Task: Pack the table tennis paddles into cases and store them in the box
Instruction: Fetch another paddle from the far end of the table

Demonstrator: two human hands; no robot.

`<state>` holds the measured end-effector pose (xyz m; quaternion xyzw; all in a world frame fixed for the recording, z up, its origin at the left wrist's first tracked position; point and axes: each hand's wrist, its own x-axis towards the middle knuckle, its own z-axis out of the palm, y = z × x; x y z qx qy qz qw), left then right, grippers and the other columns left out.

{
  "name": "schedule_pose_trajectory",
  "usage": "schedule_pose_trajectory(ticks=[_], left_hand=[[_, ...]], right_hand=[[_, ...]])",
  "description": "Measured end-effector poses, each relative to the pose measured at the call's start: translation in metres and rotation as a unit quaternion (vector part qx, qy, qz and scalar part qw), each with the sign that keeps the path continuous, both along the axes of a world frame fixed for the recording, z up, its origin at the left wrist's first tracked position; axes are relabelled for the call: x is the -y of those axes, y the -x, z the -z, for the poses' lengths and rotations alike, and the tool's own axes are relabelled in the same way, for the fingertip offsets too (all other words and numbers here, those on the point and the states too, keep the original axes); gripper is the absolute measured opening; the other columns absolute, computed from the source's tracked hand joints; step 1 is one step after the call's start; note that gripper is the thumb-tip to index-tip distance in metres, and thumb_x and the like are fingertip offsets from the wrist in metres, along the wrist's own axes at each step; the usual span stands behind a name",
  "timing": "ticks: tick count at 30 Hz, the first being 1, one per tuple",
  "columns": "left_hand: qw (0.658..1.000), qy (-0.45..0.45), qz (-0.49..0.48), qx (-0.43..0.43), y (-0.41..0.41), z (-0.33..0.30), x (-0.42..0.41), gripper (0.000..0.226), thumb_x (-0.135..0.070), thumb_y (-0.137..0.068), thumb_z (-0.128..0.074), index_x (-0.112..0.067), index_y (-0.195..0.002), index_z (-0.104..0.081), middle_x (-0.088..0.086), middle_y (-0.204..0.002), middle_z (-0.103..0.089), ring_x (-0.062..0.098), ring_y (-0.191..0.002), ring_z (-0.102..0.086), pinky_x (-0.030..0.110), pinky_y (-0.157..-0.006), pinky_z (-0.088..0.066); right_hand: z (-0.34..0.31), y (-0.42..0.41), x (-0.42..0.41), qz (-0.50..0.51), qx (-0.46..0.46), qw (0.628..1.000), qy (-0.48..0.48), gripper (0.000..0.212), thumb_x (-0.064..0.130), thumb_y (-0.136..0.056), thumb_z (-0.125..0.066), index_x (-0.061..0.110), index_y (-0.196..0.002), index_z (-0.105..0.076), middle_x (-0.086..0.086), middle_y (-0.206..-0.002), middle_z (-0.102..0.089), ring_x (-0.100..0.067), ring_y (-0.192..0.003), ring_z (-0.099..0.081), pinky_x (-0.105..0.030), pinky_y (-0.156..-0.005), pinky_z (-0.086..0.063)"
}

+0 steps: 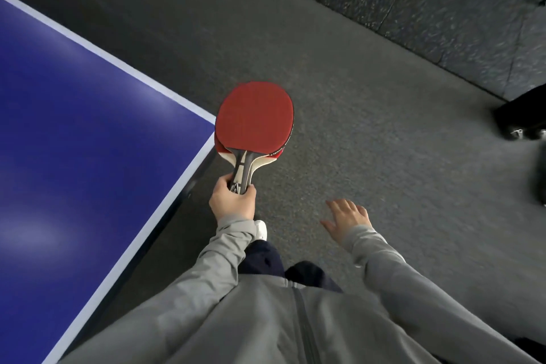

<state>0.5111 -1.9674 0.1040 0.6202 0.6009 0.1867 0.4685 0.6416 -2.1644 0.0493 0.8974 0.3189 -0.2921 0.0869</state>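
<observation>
Grey jacket (266, 319) nearest, both sleeves out. Left hand (233, 201) grips the handles of two stacked paddles (255, 118), held over the floor (384, 127) just off the blue surface (74, 127) corner. Right hand (347, 217) spread, holding nothing. Risk: the lower paddle could slip out, since the grip sits low on the handles. Long axis runs handle-to-blade, red blades pointing away from the body.

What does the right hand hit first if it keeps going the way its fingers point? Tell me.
Nothing close: the right hand is open, fingers aimed over bare grey floor. The dark wall base lies beyond, though depth is unclear.
</observation>
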Motion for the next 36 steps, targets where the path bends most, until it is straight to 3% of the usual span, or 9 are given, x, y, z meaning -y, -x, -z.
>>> schedule_pose_trajectory(ticks=[5, 8, 17, 22, 27, 30, 32, 36], left_hand=[[1.0, -0.02, -0.012, -0.012, -0.056, -0.007, -0.028, 0.029, -0.008, -0.069, -0.075, -0.007, -0.096, -0.064, -0.006, -0.077, -0.057, 0.01, -0.069, -0.052, 0.022, -0.07, -0.036], [0.999, -0.015, -0.042, -0.01, -0.083, -0.006, -0.043, 0.031, -0.008, -0.069, -0.075, -0.008, -0.098, -0.064, -0.006, -0.077, -0.058, 0.011, -0.07, -0.054, 0.026, -0.073, -0.041], [0.971, 0.007, -0.236, -0.042, -0.191, -0.005, -0.1, 0.034, -0.011, -0.071, -0.075, -0.01, -0.103, -0.064, -0.006, -0.082, -0.057, 0.014, -0.081, -0.054, 0.026, -0.083, -0.043], [0.944, 0.024, -0.321, -0.069, -0.218, -0.009, -0.121, 0.036, -0.014, -0.072, -0.074, -0.013, -0.107, -0.063, -0.006, -0.082, -0.058, 0.014, -0.08, -0.054, 0.023, -0.079, -0.04], [0.918, 0.005, -0.387, -0.082, -0.237, -0.009, -0.158, 0.038, -0.013, -0.072, -0.074, -0.009, -0.109, -0.063, -0.008, -0.079, -0.054, 0.008, -0.071, -0.047, 0.023, -0.074, -0.036], [0.907, 0.008, -0.416, -0.073, -0.245, -0.004, -0.193, 0.035, -0.014, -0.073, -0.073, -0.012, -0.106, -0.064, -0.015, -0.073, -0.052, -0.005, -0.058, -0.043, 0.011, -0.061, -0.033], [0.902, 0.008, -0.426, -0.062, -0.248, 0.004, -0.226, 0.034, -0.014, -0.073, -0.073, -0.012, -0.105, -0.063, -0.014, -0.072, -0.053, -0.006, -0.058, -0.044, 0.006, -0.053, -0.029], [0.901, 0.026, -0.431, -0.046, -0.252, 0.007, -0.299, 0.034, -0.012, -0.073, -0.072, -0.01, -0.106, -0.063, -0.006, -0.08, -0.058, 0.009, -0.071, -0.052, 0.021, -0.07, -0.038]], right_hand=[[-0.013, -0.068, -0.043, -0.01, -0.008, 1.0, -0.008, 0.056, 0.048, -0.092, -0.042, 0.023, -0.141, -0.029, 0.001, -0.146, -0.034, -0.02, -0.138, -0.025, -0.039, -0.112, -0.02], [-0.013, -0.106, -0.069, -0.033, -0.022, 0.999, 0.005, 0.056, 0.047, -0.093, -0.04, 0.022, -0.142, -0.028, 0.001, -0.147, -0.033, -0.02, -0.138, -0.025, -0.039, -0.113, -0.018], [-0.004, -0.267, -0.181, -0.183, -0.048, 0.982, 0.013, 0.053, 0.045, -0.094, -0.041, 0.021, -0.139, -0.032, -0.001, -0.145, -0.035, -0.021, -0.136, -0.028, -0.037, -0.112, -0.018], [-0.008, -0.335, -0.24, -0.238, -0.04, 0.97, 0.021, 0.055, 0.044, -0.094, -0.04, 0.019, -0.141, -0.029, -0.003, -0.148, -0.032, -0.022, -0.137, -0.027, -0.039, -0.112, -0.019], [-0.004, -0.364, -0.316, -0.306, -0.031, 0.951, 0.023, 0.058, 0.048, -0.093, -0.041, 0.019, -0.141, -0.029, -0.004, -0.149, -0.031, -0.023, -0.138, -0.026, -0.041, -0.111, -0.021], [0.0, -0.369, -0.371, -0.335, -0.039, 0.941, 0.024, 0.059, 0.048, -0.092, -0.042, 0.019, -0.142, -0.028, -0.004, -0.148, -0.032, -0.023, -0.137, -0.028, -0.041, -0.111, -0.021], [0.004, -0.37, -0.414, -0.354, -0.033, 0.934, 0.024, 0.059, 0.048, -0.093, -0.041, 0.02, -0.143, -0.027, -0.004, -0.148, -0.032, -0.023, -0.137, -0.028, -0.041, -0.111, -0.022], [0.001, -0.37, -0.489, -0.377, -0.035, 0.925, 0.037, 0.059, 0.048, -0.093, -0.04, 0.02, -0.144, -0.026, -0.002, -0.15, -0.029, -0.022, -0.138, -0.027, -0.043, -0.112, -0.021]])
